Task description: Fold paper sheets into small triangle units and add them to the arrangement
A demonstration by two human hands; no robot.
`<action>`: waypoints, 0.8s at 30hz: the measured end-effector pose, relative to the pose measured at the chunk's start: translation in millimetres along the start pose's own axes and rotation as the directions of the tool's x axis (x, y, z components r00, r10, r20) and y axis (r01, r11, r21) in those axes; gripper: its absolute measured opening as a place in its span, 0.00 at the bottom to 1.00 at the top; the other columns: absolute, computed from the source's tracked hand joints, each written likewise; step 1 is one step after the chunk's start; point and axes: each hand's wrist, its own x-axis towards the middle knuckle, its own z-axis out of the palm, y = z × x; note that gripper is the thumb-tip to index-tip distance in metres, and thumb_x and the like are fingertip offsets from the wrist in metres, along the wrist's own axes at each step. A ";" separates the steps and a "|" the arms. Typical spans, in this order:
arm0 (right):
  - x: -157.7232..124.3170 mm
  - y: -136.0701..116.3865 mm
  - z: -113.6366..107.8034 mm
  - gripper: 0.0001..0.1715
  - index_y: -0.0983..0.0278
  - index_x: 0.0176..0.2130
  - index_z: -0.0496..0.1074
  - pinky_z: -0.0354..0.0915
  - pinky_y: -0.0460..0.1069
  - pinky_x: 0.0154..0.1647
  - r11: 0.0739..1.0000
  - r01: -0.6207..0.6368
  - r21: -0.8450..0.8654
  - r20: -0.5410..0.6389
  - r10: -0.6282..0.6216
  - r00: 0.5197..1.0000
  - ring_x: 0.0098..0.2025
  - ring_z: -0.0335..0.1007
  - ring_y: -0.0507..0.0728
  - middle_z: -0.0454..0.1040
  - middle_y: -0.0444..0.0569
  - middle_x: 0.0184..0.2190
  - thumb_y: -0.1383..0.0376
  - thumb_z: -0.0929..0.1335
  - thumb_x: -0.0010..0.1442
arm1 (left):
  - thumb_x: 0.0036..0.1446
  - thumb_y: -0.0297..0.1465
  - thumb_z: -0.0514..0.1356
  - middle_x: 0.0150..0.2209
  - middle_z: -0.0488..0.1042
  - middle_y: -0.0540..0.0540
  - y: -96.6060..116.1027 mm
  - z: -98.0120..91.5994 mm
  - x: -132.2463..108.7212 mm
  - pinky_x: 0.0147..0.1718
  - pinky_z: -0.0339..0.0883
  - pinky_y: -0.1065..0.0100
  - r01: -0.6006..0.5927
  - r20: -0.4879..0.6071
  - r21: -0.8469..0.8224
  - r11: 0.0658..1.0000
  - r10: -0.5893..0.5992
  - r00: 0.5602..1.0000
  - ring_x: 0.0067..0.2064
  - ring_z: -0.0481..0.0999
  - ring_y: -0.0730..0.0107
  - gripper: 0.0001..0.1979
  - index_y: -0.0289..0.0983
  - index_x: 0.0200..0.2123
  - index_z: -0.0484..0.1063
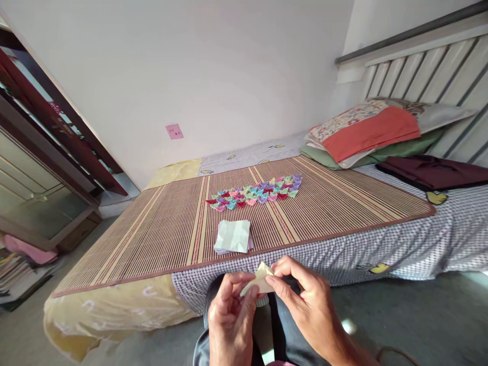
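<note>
Left hand (232, 311) and right hand (309, 299) pinch a pale-yellow folded paper piece (261, 278); beyond, a whitish square paper stack (233, 236) lies on a brown striped mat (156, 239).

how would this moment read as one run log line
left hand: pinching pale folded paper | right hand: pinching same paper | paper stack: on striped mat | colorful folded pieces: grouped on mat, beyond stack

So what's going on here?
A person is holding a small, pale folded paper between both hands, the left hand and the right hand each pinching it. In front, on a striped mat, lie a stack of square paper sheets and, beyond it, rows of little colourful folded shapes.
</note>
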 end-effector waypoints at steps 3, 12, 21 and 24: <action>0.2 -0.5 -1.7 0.14 0.60 0.32 0.71 0.69 0.46 0.36 0.999 -0.041 0.012 0.032 0.041 0.999 0.32 0.75 0.55 0.76 0.45 0.29 0.61 0.70 0.72 | 0.60 0.41 0.72 0.38 0.86 0.44 -2.5 -3.2 4.4 0.40 0.80 0.67 -0.019 0.071 0.018 1.000 0.017 0.997 0.38 0.85 0.62 0.12 0.41 0.42 0.81; -0.6 -3.1 0.2 0.19 0.60 0.30 0.69 0.65 0.45 0.32 0.992 -0.122 0.034 0.091 0.118 0.989 0.27 0.68 0.53 0.72 0.42 0.25 0.58 0.69 0.72 | 0.59 0.40 0.73 0.37 0.86 0.45 -1.9 -2.1 6.5 0.35 0.75 0.73 0.073 0.075 0.017 0.997 -0.074 0.994 0.33 0.80 0.69 0.12 0.39 0.40 0.81; -4.9 -3.0 4.8 0.18 0.60 0.31 0.68 0.64 0.44 0.30 0.997 -0.082 -0.016 0.067 0.083 0.994 0.26 0.68 0.51 0.71 0.41 0.25 0.59 0.67 0.74 | 0.55 0.42 0.76 0.37 0.86 0.44 -4.7 -2.0 4.2 0.33 0.72 0.75 0.169 0.033 -0.008 0.986 -0.169 0.985 0.31 0.78 0.72 0.17 0.37 0.42 0.84; -6.6 -1.8 6.4 0.17 0.60 0.32 0.68 0.65 0.44 0.31 0.998 -0.062 -0.012 0.073 0.063 0.995 0.26 0.69 0.51 0.71 0.41 0.25 0.61 0.66 0.75 | 0.54 0.43 0.76 0.37 0.86 0.43 -6.0 -1.7 3.8 0.32 0.73 0.75 0.154 -0.016 0.021 0.988 -0.154 0.988 0.30 0.77 0.72 0.17 0.37 0.41 0.85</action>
